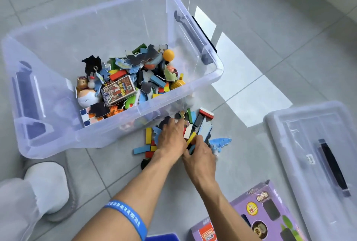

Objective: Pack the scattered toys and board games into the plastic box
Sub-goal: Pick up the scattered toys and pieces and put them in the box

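Observation:
A large clear plastic box [216, 70] stands on the tiled floor, its bottom right part heaped with coloured blocks, puzzle pieces, a card box [117, 91], an orange ball [168, 54] and small figures. Just in front of its near wall lies a pile of loose blocks and puzzle pieces [201, 123]. My left hand [172, 138] rests palm-down on that pile with fingers curled over pieces. My right hand [201, 155], beside it, pinches a yellow block [191, 138] among the pieces. A blue puzzle piece [220, 143] lies just right of my hands.
The box's clear lid [313, 144] with a dark handle lies on the floor at right. A purple board game box [268, 213] sits at the bottom right, another blue object [162, 238] at the bottom edge. My foot in a grey slipper [48, 186] is at the lower left.

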`<state>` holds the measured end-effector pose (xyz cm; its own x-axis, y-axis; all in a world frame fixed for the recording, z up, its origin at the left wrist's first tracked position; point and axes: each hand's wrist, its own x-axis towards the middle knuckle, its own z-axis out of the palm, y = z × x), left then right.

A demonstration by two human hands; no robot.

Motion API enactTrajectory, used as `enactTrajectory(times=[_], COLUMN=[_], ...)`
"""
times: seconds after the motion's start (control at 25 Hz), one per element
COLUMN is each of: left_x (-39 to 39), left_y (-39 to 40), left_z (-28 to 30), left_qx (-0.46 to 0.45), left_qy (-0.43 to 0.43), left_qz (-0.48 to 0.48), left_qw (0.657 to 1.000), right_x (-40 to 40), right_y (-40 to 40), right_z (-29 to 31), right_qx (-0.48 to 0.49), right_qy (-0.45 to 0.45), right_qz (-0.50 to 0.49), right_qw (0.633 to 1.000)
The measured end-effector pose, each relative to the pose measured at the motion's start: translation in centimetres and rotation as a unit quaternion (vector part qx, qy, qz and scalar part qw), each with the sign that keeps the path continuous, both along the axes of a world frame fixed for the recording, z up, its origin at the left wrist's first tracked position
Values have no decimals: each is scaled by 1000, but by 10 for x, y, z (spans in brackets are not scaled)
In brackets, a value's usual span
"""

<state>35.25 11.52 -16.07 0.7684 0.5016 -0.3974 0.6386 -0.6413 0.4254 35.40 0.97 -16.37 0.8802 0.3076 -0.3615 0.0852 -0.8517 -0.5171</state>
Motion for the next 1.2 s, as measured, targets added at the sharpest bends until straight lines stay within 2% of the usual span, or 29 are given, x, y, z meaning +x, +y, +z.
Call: enactTrajectory(times=[0.08,0.12,0.16,0.24,0.28,0.32,0.36,0.4,0.44,0.48,0.52,0.56,0.6,0.64,0.72,0.84,0.92,0.96,1.0,1.08,1.12,1.16,1.2], left_x=[-4,-6,-7,-6,-11,-17,-25,-34,-44,-55,-66,-74,-80,-83,-81,-73,-70,-69,-69,-66,-65,-63,-61], left_y=[-2,-2,0,-1,-2,-3,-2,1,6,13,20,26,31,35,41,48,49,49,49,50,51,51,51], left_z=[0,-2,2,10,10,10,9,11,9,8,5,2,-2,-6,-11,-14,-14,-15,-14,-14,-13,-12,-10], left_qx=[-27,-64,-135,-322,-383,-401,-396,-348,-263,-163,-74,-16,21,43,64,59,47,38,31,15,5,-11,-37], left_qy=[-23,-43,-65,-101,-115,-115,-120,-118,-113,-96,-68,-35,-12,-6,-39,-47,-27,-22,-16,9,25,36,31], left_qz=[60,131,232,418,471,495,506,504,493,464,419,367,319,280,222,204,216,217,211,187,178,181,210], left_qw=[998,988,961,844,786,762,757,782,822,866,902,930,947,959,972,976,975,975,977,982,984,983,976], right_x=[1,3,5,11,12,13,16,19,22,25,25,24,22,19,21,26,25,25,24,19,15,11,6], right_y=[4,6,6,2,0,-2,-4,-8,-7,-2,4,10,15,18,20,13,8,5,5,1,-2,-5,-5], right_z=[3,4,4,3,4,6,9,11,12,10,9,8,7,5,1,-9,-12,-11,-7,4,8,9,8], right_qx=[-14,-10,-7,57,144,243,323,360,361,320,250,161,72,-4,-51,-46,20,98,191,323,351,362,354], right_qy=[0,8,31,107,168,227,275,298,304,286,248,196,138,84,6,-12,41,99,183,367,424,451,449], right_qz=[-5,-17,-39,-145,-236,-328,-403,-441,-446,-417,-362,-281,-187,-97,-18,-6,-67,-145,-237,-362,-375,-363,-331], right_qw=[1000,1000,999,982,946,884,811,766,760,801,863,926,970,992,999,999,997,980,935,794,746,731,750])
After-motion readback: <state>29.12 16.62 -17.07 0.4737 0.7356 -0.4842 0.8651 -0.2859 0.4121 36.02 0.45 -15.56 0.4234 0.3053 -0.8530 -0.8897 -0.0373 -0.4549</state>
